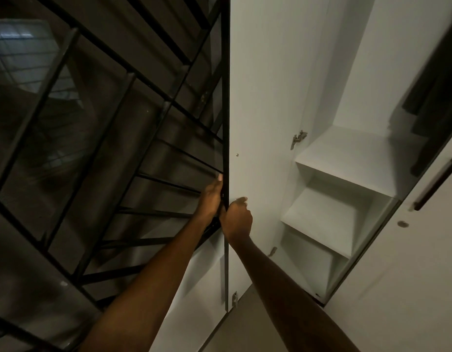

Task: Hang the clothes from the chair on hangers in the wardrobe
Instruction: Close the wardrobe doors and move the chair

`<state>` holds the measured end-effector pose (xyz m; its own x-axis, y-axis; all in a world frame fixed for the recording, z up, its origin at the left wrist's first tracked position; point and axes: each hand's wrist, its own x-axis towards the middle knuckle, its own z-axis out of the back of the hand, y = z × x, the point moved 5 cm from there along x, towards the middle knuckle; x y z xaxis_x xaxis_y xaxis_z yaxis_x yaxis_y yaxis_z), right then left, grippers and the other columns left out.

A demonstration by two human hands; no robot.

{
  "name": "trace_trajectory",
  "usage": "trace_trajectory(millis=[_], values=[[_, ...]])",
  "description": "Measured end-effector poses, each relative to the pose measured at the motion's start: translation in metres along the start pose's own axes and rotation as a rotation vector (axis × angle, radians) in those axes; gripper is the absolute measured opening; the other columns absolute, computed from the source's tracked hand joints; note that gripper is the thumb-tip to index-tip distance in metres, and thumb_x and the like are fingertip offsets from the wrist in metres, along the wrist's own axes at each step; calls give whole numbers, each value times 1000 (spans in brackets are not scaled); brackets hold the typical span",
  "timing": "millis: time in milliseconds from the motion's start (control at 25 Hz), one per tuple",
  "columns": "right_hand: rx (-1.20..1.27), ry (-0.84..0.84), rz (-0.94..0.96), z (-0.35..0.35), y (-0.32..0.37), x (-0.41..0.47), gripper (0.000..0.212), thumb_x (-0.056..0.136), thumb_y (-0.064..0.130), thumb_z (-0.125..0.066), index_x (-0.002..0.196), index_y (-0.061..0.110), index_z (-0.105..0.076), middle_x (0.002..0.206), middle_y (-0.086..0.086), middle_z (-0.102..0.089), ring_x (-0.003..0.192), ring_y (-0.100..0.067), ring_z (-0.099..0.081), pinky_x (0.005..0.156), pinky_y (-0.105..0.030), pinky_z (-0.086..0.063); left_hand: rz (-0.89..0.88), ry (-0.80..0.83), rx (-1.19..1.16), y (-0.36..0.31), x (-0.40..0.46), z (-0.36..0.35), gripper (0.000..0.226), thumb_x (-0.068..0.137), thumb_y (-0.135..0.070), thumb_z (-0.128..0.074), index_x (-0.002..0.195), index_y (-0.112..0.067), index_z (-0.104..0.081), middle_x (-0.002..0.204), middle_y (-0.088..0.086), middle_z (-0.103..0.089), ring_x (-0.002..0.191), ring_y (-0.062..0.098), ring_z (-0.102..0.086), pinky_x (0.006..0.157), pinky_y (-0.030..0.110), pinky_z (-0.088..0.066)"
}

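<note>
Your left hand [211, 196] and right hand [236, 219] both grip the open wardrobe door's [260, 102] free edge; no chair clothes or hangers in view, so hanging seemingly hasn't begun.

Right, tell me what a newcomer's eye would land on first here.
Both hands meet at the dark front edge of the open white wardrobe door in mid-frame: the left hand on its outer side, the right hand curled round the edge. To the right, the bare white wardrobe shelves step downward, with dark hanging clothes above them. A black-barred window grille fills the left.
</note>
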<state>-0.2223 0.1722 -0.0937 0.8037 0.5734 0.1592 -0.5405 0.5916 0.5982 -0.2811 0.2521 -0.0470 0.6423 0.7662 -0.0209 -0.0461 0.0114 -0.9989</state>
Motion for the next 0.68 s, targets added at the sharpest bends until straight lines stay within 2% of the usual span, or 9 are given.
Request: trace_trajectory(millis=[120,240,360,440,520,680], values=[[84,-38,-13,15,-21,-17,78,104,42,-53,157,-6,-22,141,-18,-59,113,-30,-69,96,-36,-57,-77,25,-20,5,-13,-15,38,103,-52,-45,114,-27,-71,113,-2,-74,105,13,-71,97,35,-56],[194,-72,-45,34,-48,-34,52,102,36,-58,141,4,-45,115,-10,-70,97,-26,-73,85,-39,-62,-174,79,-62,7,-27,-43,35,104,-44,-49,109,-19,-73,109,5,-75,105,17,-71,94,34,-56],[219,-125,-85,54,-78,-47,23,103,28,-60,119,12,-57,96,-2,-72,77,-18,-70,74,-33,-61,-266,107,-6,9,-42,-75,34,106,-31,-50,101,-4,-71,94,7,-73,91,13,-72,81,24,-56],[232,-201,-93,72,-100,-57,20,102,23,-60,119,12,-60,91,0,-71,73,-14,-68,69,-27,-58,-339,127,43,6,-54,-100,33,107,-25,-49,94,-4,-70,86,3,-72,85,9,-72,77,20,-55],[268,-275,-102,87,-124,-65,23,102,17,-62,123,8,-64,90,-2,-72,72,-12,-65,67,-20,-53,-426,155,119,4,-63,-124,34,108,-29,-48,90,-10,-70,85,-2,-72,87,12,-72,82,22,-56],[337,-408,-166,123,-171,-70,25,100,13,-63,124,7,-68,91,-3,-74,71,-13,-67,66,-30,-60,-565,214,220,-1,-70,-173,35,107,-33,-50,93,-12,-74,89,-2,-75,87,8,-73,85,22,-57]])
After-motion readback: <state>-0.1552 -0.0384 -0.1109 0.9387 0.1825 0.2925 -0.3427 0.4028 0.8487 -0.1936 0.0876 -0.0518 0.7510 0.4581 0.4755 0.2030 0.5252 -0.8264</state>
